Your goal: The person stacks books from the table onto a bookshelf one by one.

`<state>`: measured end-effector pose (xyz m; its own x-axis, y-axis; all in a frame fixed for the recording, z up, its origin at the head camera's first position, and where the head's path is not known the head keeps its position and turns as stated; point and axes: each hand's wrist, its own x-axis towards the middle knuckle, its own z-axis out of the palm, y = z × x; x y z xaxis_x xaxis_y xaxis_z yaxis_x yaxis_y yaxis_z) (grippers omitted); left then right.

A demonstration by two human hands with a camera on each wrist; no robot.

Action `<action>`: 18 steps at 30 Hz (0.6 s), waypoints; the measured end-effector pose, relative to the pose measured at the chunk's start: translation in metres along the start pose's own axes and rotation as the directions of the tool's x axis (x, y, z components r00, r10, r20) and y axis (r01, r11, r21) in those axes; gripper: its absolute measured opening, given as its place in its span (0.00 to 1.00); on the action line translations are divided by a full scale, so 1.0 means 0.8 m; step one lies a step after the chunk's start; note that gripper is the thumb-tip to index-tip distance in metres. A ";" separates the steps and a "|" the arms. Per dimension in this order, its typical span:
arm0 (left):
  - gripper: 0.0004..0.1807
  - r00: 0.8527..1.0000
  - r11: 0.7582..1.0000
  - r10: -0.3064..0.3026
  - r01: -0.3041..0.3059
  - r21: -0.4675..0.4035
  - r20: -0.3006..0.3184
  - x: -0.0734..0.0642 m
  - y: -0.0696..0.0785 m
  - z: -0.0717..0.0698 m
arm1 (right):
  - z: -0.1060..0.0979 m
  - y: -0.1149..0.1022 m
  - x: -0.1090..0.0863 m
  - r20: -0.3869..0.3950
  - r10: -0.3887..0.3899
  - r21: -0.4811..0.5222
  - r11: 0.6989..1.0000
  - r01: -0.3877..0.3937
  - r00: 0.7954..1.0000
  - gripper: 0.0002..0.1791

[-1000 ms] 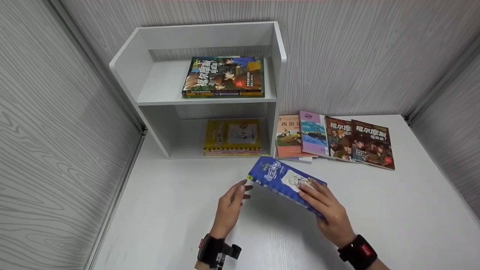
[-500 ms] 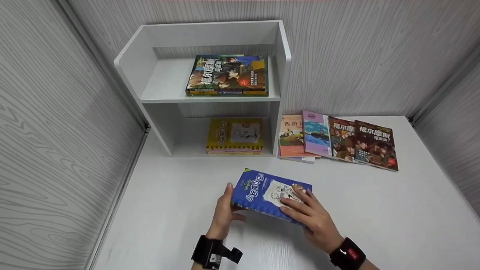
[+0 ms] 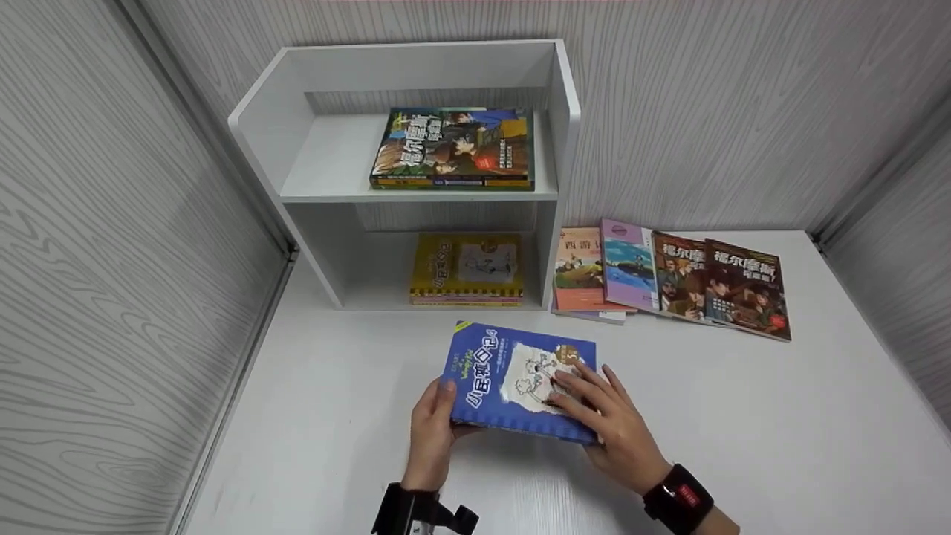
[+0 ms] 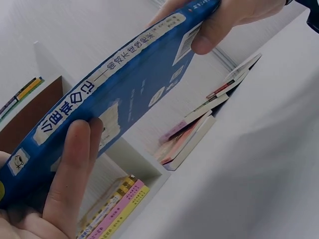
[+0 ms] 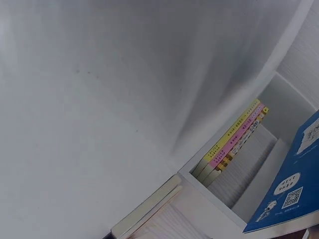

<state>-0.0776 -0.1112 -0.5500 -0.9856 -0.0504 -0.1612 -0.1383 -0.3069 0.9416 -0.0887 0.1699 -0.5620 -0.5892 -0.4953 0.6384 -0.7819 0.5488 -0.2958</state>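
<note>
Both my hands hold a blue paperback book [image 3: 498, 405] above the table, its cover up and slightly tilted. At its left edge my left hand [image 3: 429, 435] grips it, thumb on the cover and fingers underneath. My right hand [image 3: 622, 431] grips the right side, fingers spread over the cover picture. In the left wrist view, the right thumb presses the underside of the book [image 4: 127, 84], near a barcode. Only a corner of the book's back [image 5: 291, 184] appears in the right wrist view.
A white two-tier shelf [image 3: 420, 199] stands at the back. Detective comics [image 3: 453, 148] lie stacked on its upper tier, yellow-topped books [image 3: 466, 271] on the lower. Right of it, several overlapping books [image 3: 672, 279] lie on the white table [image 3: 743, 438].
The blue book has moved left and toward me, turning flatter and squarer to the view. My left hand, apart from it a second ago, now grips its left edge.
</note>
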 end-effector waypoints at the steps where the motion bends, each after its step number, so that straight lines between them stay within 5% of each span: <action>1: 0.30 1.000 1.000 0.014 -0.014 -0.005 -0.007 -0.001 0.001 -0.001 | 0.002 0.000 0.001 -0.009 0.024 0.010 1.000 -0.024 1.000 0.45; 6: 0.29 0.997 0.998 0.063 -0.064 -0.015 -0.043 -0.004 0.001 -0.005 | 0.013 0.000 0.003 -0.025 0.200 0.128 0.972 -0.195 0.980 0.57; 13: 0.29 0.995 0.996 0.072 -0.075 -0.044 -0.071 -0.007 -0.005 -0.010 | 0.024 -0.008 0.006 0.130 0.454 0.406 0.787 -0.465 0.881 0.63; 18: 0.29 0.995 0.996 0.077 -0.079 -0.035 -0.064 -0.006 -0.011 -0.015 | 0.027 -0.011 0.005 0.162 0.485 0.426 0.751 -0.505 0.859 0.58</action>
<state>-0.0708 -0.1199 -0.5609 -0.9852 -0.1341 -0.1070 -0.0565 -0.3353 0.9404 -0.0886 0.1487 -0.5724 -0.9187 -0.2683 0.2899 -0.3768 0.3753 -0.8468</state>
